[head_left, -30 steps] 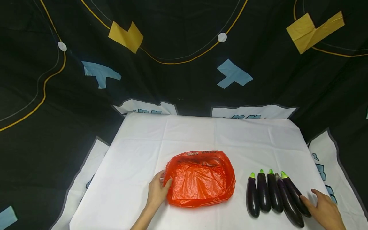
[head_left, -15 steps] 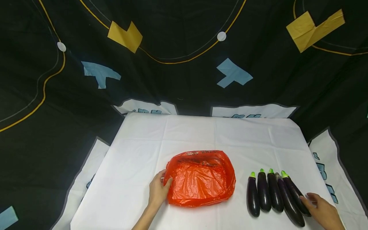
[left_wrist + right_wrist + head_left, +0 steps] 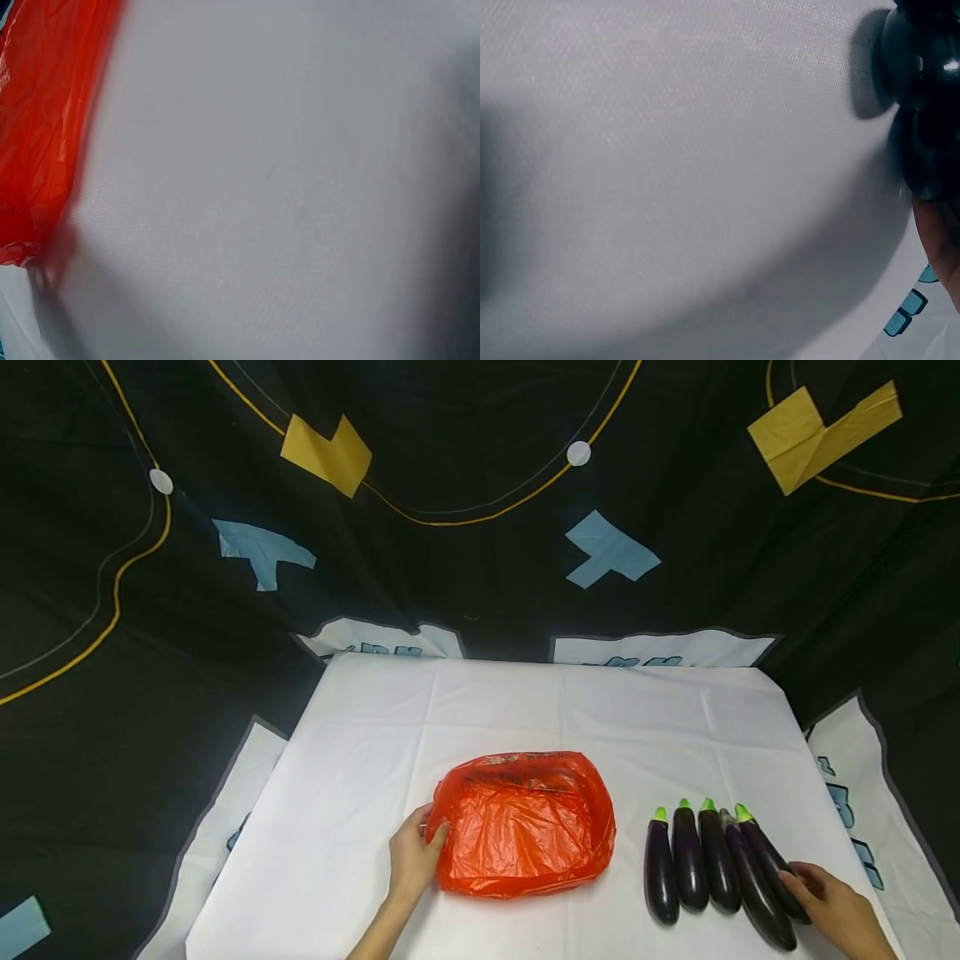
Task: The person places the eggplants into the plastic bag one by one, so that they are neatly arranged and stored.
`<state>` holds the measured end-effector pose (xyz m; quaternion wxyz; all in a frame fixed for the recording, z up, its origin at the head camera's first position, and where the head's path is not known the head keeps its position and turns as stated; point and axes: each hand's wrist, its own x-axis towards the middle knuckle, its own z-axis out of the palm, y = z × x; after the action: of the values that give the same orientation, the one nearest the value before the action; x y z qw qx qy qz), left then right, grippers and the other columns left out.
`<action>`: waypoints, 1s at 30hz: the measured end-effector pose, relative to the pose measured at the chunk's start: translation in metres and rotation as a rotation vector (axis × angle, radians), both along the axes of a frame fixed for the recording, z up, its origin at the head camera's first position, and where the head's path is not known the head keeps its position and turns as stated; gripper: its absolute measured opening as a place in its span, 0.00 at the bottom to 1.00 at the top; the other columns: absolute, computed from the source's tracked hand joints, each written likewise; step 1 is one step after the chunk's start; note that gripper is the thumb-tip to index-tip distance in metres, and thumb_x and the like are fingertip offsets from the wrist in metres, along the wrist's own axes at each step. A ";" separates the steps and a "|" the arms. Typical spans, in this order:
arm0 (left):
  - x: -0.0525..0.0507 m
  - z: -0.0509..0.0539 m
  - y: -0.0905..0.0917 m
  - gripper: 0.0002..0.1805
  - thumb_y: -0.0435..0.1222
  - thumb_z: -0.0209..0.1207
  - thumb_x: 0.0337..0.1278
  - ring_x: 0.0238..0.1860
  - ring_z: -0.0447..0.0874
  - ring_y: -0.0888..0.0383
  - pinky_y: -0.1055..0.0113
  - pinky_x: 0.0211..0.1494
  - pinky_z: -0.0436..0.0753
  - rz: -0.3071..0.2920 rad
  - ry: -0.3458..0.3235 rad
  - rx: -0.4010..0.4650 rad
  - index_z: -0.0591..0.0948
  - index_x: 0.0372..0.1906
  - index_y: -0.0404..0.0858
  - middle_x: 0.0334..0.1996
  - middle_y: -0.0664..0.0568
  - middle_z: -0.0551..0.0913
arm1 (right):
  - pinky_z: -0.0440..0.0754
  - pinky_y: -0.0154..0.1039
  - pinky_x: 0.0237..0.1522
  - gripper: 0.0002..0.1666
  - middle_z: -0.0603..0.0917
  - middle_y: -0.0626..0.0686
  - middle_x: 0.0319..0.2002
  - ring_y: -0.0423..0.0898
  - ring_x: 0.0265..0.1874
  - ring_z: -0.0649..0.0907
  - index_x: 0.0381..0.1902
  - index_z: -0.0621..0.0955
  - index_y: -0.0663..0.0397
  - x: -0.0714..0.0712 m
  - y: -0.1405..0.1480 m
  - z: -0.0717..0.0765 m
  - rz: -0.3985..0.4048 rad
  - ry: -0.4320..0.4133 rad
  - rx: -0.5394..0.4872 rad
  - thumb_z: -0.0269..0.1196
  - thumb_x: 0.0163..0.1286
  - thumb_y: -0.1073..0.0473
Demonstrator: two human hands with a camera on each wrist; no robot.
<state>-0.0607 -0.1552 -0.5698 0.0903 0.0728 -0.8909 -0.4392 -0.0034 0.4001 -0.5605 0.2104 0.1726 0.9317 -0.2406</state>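
Observation:
A red plastic bag (image 3: 525,835) lies with its mouth spread on the white table. My left hand (image 3: 414,858) grips its left edge, the thumb on the near side and the other fingers partly hidden by the plastic. Several dark purple eggplants (image 3: 690,864) with green tips lie side by side to the right of the bag. My right hand (image 3: 834,906) grips the lower part of the rightmost eggplant (image 3: 768,864), which still rests on the table. In the right wrist view, eggplant ends (image 3: 930,67) and part of that hand show at the right edge.
The white cloth-covered table (image 3: 510,706) runs back to a black patterned cloth (image 3: 450,585). White printed borders of that cloth show past the table's sides. Bare white cloth separates the bag from the eggplants.
My right hand has moved slightly left, and its fingers have closed round the rightmost eggplant. My left hand and the bag have stayed nearly still.

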 end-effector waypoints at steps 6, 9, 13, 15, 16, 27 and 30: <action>0.000 -0.001 0.000 0.19 0.30 0.66 0.52 0.29 0.79 0.60 0.72 0.27 0.80 0.016 -0.004 0.022 0.80 0.51 0.34 0.36 0.49 0.84 | 0.78 0.60 0.41 0.53 0.75 0.78 0.47 0.70 0.46 0.77 0.55 0.67 0.81 -0.001 0.003 0.000 0.031 -0.024 -0.054 0.43 0.69 0.29; 0.000 -0.002 0.000 0.18 0.30 0.66 0.52 0.28 0.78 0.60 0.72 0.27 0.79 0.016 -0.002 0.033 0.80 0.50 0.35 0.35 0.50 0.84 | 0.78 0.60 0.41 0.53 0.75 0.78 0.48 0.70 0.46 0.77 0.55 0.66 0.82 -0.002 0.005 -0.002 0.039 -0.033 -0.073 0.42 0.69 0.28; 0.001 -0.003 0.000 0.17 0.30 0.66 0.52 0.28 0.78 0.61 0.72 0.28 0.79 0.012 0.001 0.038 0.81 0.49 0.35 0.34 0.49 0.84 | 0.77 0.60 0.41 0.55 0.74 0.79 0.48 0.71 0.46 0.76 0.56 0.66 0.82 -0.002 0.006 -0.005 0.034 -0.040 -0.083 0.41 0.68 0.27; 0.000 -0.003 0.000 0.17 0.30 0.66 0.52 0.29 0.80 0.60 0.72 0.29 0.79 0.013 0.000 0.043 0.81 0.49 0.35 0.34 0.49 0.85 | 0.77 0.60 0.41 0.55 0.74 0.79 0.48 0.71 0.46 0.76 0.56 0.65 0.82 -0.002 0.006 -0.005 0.032 -0.038 -0.086 0.41 0.68 0.27; 0.000 -0.003 0.000 0.17 0.30 0.66 0.52 0.30 0.80 0.60 0.71 0.29 0.80 0.011 -0.001 0.046 0.81 0.49 0.35 0.34 0.49 0.85 | 0.77 0.60 0.41 0.54 0.74 0.79 0.48 0.71 0.46 0.76 0.56 0.65 0.82 -0.001 0.006 -0.005 0.032 -0.035 -0.089 0.41 0.69 0.28; -0.001 -0.004 -0.002 0.16 0.31 0.66 0.52 0.32 0.81 0.59 0.70 0.33 0.81 0.014 -0.018 0.044 0.82 0.48 0.35 0.34 0.50 0.84 | 0.78 0.58 0.41 0.50 0.72 0.79 0.50 0.72 0.48 0.75 0.57 0.63 0.83 0.006 0.002 0.003 -0.016 -0.004 -0.093 0.40 0.72 0.33; 0.000 -0.004 -0.002 0.16 0.31 0.66 0.52 0.32 0.81 0.59 0.70 0.33 0.81 0.012 -0.019 0.049 0.82 0.47 0.35 0.34 0.50 0.84 | 0.77 0.59 0.42 0.51 0.71 0.80 0.51 0.72 0.48 0.74 0.57 0.62 0.83 0.006 0.000 0.005 -0.039 -0.013 -0.093 0.39 0.71 0.32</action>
<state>-0.0609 -0.1569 -0.5742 0.0825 0.0844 -0.8801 -0.4598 0.0029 0.4004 -0.5550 0.2196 0.1822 0.9145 -0.2868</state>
